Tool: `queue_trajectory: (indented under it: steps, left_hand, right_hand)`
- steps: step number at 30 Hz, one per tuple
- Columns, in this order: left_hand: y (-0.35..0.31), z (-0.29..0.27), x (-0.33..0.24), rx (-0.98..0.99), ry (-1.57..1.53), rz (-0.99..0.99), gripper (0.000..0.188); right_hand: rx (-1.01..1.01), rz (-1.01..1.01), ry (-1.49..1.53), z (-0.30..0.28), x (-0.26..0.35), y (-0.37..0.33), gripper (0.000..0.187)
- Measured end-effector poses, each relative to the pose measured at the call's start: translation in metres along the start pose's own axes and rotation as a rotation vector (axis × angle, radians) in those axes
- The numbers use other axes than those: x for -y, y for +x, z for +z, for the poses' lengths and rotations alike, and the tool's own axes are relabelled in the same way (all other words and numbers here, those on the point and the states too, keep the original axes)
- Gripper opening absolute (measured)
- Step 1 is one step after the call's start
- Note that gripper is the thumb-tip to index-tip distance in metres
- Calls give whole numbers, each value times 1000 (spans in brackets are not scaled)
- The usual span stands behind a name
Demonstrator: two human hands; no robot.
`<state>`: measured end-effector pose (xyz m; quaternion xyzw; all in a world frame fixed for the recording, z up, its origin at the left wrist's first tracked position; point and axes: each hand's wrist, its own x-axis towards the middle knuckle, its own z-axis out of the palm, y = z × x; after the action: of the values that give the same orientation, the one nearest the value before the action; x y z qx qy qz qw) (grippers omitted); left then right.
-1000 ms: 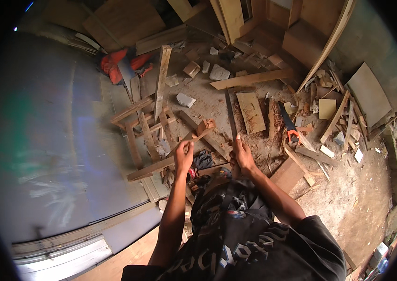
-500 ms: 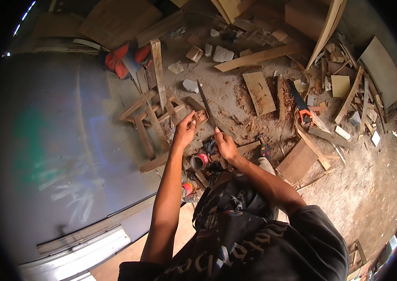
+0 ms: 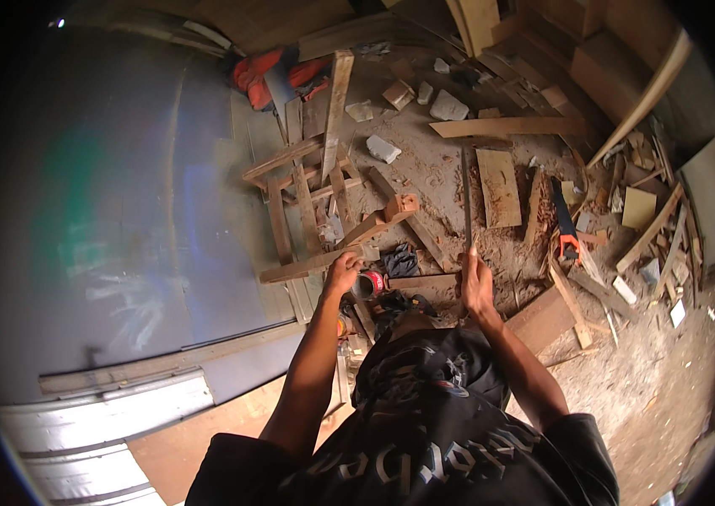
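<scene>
My right hand (image 3: 476,285) is closed round the lower end of a long, narrow dark file (image 3: 466,190), which points away from me, nearly upright in the view. To its left, my left hand (image 3: 343,271) has its fingers curled at the end of a pale wooden bar (image 3: 302,267). Just beyond that hand, a squared wooden leg (image 3: 374,221) slants up to the right and ends in a notched block (image 3: 405,205). The file is apart from this wood. A wooden frame (image 3: 311,207) of joined bars stands beyond my left hand.
A red-labelled can (image 3: 369,284) and a dark cloth or bag (image 3: 402,261) lie between my arms. On the right, a handsaw (image 3: 565,221) with an orange handle rests among offcuts and shavings. A large grey panel (image 3: 138,219) fills the left. White stones (image 3: 383,149) lie ahead.
My right hand has moved right with the file, away from the notched block. My left hand has come off the block and down to the bar's end. The view has shifted.
</scene>
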<state>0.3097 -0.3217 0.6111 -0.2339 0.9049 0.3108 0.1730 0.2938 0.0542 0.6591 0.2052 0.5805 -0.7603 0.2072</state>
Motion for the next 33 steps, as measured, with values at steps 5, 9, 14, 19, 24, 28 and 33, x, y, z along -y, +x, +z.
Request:
queue_trajectory:
  steps: [5,9,14,19,24,28,33]
  left_hand:
    - [0,16,29,-58,139,-82,63]
    - [15,16,-3,-77,107,4,87]
    - [63,21,-8,-13,154,115,92]
    - [105,45,15,136,102,247,81]
    - [110,31,24,23,426,386,79]
    - [125,20,36,99,385,413,77]
    - [131,42,12,1,499,596,65]
  right_hand:
    - [117,-229,95,35,15,-37,46]
    - [140,-195,-165,75,-17,-23,50]
    - [90,-54,-416,113,-68,5,60]
    - [-64,-237,-504,140,-48,16,57]
    - [-124,-923,-381,214,148,-22,49]
    - [-18,-895,333,242,185,-35,55]
    - [-384,-158,-764,148,-101,45,57]
